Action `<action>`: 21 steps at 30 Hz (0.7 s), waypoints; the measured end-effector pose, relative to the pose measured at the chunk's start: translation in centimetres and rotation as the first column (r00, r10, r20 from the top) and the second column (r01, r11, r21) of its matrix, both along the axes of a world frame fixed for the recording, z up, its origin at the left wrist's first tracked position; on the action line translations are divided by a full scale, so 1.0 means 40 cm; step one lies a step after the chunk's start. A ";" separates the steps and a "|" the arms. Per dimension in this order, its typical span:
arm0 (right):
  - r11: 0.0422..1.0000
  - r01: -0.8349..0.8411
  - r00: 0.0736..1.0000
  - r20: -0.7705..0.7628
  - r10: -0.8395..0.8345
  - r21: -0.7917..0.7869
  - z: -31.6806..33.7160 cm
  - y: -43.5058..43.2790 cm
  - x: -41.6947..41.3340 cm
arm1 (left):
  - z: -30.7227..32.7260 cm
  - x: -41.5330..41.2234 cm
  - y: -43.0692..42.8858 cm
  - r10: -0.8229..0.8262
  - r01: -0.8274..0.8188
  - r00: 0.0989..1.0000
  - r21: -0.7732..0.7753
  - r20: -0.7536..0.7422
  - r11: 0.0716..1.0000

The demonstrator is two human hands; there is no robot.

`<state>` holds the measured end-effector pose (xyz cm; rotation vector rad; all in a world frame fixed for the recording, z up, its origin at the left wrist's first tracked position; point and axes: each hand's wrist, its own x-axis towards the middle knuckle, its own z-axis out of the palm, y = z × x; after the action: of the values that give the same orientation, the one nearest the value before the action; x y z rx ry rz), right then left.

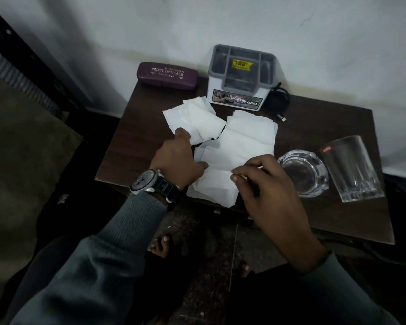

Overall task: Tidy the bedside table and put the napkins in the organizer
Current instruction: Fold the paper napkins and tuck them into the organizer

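Several white napkins (242,137) lie spread and overlapping across the middle of the dark wooden bedside table (131,127). Behind them, against the wall, stands the grey and white organizer (242,73) with open compartments on top. My left hand (178,158), with a wristwatch, rests on the napkins; its index finger presses the far-left sheet and its thumb touches a nearer sheet. My right hand (265,184) pinches the right edge of the nearest napkin (213,184) between thumb and fingers at the table's front.
A maroon glasses case (168,75) lies at the back left. A black cable (279,102) is coiled right of the organizer. A glass ashtray (302,172) and a drinking glass (352,167) stand at the right. A bed is at the left; my bare feet are on the floor below.
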<state>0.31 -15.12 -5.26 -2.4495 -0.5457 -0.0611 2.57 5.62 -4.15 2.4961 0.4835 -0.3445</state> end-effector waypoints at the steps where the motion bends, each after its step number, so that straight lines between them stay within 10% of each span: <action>1: 0.999 -0.037 0.998 0.042 0.037 -0.002 0.006 -0.003 -0.002 | 0.001 0.000 0.002 0.004 -0.004 1.000 0.006 0.008 1.000; 6: 0.933 -0.350 0.936 0.019 0.353 -0.086 -0.001 -0.039 -0.043 | 0.001 0.000 0.004 0.015 -0.016 0.999 0.028 0.029 0.999; 11: 0.993 -0.071 0.993 -0.090 0.080 0.092 -0.013 -0.026 0.001 | 0.001 -0.001 0.005 0.026 -0.027 0.998 0.033 0.052 0.999; 21: 0.983 0.063 0.998 0.009 -0.063 -0.171 -0.053 0.077 0.112 | -0.010 0.006 0.027 0.100 -0.094 0.992 -0.069 0.080 0.993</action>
<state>4.78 -12.05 -7.38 -2.6346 -0.4928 -0.0469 2.82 6.69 -4.55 2.4035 0.5489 -0.2139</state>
